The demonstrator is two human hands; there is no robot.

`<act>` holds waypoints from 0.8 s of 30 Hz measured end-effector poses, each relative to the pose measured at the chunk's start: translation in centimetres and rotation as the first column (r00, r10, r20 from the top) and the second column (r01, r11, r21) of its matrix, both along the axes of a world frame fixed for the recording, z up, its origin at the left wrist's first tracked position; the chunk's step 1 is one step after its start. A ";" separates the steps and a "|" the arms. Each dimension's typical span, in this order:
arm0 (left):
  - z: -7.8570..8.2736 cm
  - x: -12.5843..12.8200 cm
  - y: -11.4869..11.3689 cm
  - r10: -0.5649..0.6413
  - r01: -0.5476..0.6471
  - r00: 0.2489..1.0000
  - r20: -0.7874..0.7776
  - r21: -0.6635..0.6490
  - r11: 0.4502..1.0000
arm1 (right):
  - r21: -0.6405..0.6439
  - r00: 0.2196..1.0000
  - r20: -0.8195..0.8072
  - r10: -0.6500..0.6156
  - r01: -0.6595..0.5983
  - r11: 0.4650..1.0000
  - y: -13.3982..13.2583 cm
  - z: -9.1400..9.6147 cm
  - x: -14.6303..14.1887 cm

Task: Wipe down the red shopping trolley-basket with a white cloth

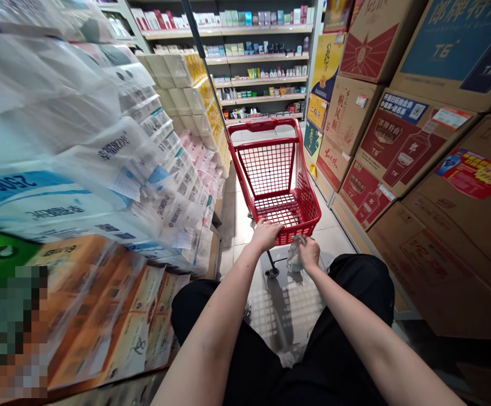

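Note:
A red shopping cart with an empty mesh basket stands in the aisle straight ahead of me. My left hand is closed over the near rim of the cart. My right hand grips the same rim farther right, together with a crumpled clear plastic bag that hangs below the fingers. Both forearms reach forward over my black trousers.
Stacked packs of tissue paper line the left side, close to my arm. Brown cardboard liquor boxes are piled along the right. Shelves of small goods close off the far end. A tiled floor runs between them.

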State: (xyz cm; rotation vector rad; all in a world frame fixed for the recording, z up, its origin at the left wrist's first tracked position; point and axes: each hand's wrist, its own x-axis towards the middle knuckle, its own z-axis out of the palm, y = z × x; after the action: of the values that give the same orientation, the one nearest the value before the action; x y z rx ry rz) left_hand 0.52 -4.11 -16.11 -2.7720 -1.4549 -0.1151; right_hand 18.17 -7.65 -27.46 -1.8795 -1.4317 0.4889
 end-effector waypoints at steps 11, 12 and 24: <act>-0.2 0.2 0.0 0.008 -0.008 1.000 -0.019 0.011 1.000 | 0.102 0.981 -0.115 0.156 -0.145 0.984 -1.1 2.2 -0.5; -0.2 0.4 -0.1 0.009 -0.009 1.000 -0.010 0.015 1.000 | 0.115 0.982 -0.139 0.125 -0.109 0.987 -1.0 2.5 -0.8; 0.3 1.4 -0.6 0.008 -0.007 1.000 0.024 -0.013 1.000 | -0.084 0.931 -0.252 -0.265 0.252 0.964 1.3 3.2 -2.8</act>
State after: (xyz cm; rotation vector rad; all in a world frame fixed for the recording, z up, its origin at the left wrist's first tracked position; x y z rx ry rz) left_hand 1.93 -4.67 -15.82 -2.7851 -1.4769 -0.1400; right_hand 15.40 -6.32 -24.25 -1.9268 -0.9909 0.6208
